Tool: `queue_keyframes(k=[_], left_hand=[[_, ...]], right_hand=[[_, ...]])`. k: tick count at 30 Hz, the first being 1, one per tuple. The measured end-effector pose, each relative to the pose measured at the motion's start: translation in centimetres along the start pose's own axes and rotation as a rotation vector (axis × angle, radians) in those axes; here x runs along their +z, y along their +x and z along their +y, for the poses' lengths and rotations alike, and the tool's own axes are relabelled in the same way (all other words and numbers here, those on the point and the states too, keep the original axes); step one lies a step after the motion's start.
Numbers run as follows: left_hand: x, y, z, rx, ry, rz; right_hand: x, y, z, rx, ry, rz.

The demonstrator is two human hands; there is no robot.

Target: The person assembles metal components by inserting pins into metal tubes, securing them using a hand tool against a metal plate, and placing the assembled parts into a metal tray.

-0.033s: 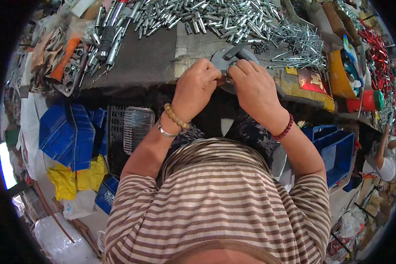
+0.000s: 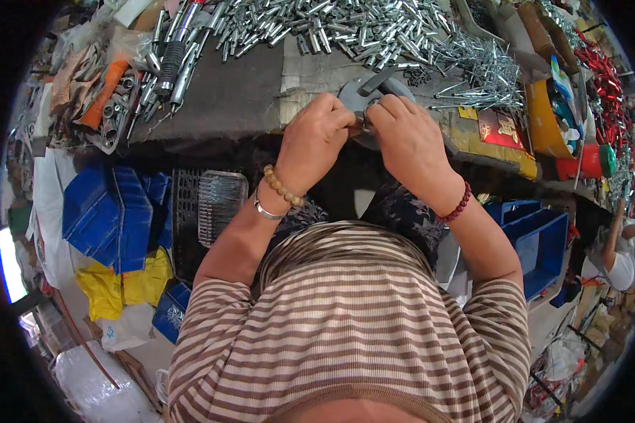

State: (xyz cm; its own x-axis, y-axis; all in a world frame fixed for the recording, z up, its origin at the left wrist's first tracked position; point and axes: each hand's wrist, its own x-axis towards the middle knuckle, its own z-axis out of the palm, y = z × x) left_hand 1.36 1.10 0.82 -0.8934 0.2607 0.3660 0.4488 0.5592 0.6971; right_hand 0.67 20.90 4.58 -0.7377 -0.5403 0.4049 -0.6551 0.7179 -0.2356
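- Together, left hand [image 2: 316,137] and right hand [image 2: 405,137] pinch a small metal part [image 2: 363,124] at the surface's [image 2: 226,99] near edge, over a grey disc [image 2: 353,93].
- Probably stiff, light, slippery; hold by its sides.

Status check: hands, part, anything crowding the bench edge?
Left hand and right hand both pinch a small piece at the grey metal disc. Loose silver pins piled just behind. Nothing between the hands.

Both hands [image 2: 363,137] pinching a grey metal disc [image 2: 363,95], silver pins [image 2: 374,28] heaped beyond
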Motion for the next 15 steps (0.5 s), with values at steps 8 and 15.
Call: queue_keyframes(k=[8, 15], left_hand=[[0.0, 0.5, 0.4, -0.035, -0.026, 0.014], [0.0, 0.6, 0.1, -0.023, -0.025, 0.012]], right_hand=[[1.8, -0.8, 0.8, 0.008, -0.043, 0.066], [0.4, -0.5, 0.9, -0.028, -0.054, 0.042]])
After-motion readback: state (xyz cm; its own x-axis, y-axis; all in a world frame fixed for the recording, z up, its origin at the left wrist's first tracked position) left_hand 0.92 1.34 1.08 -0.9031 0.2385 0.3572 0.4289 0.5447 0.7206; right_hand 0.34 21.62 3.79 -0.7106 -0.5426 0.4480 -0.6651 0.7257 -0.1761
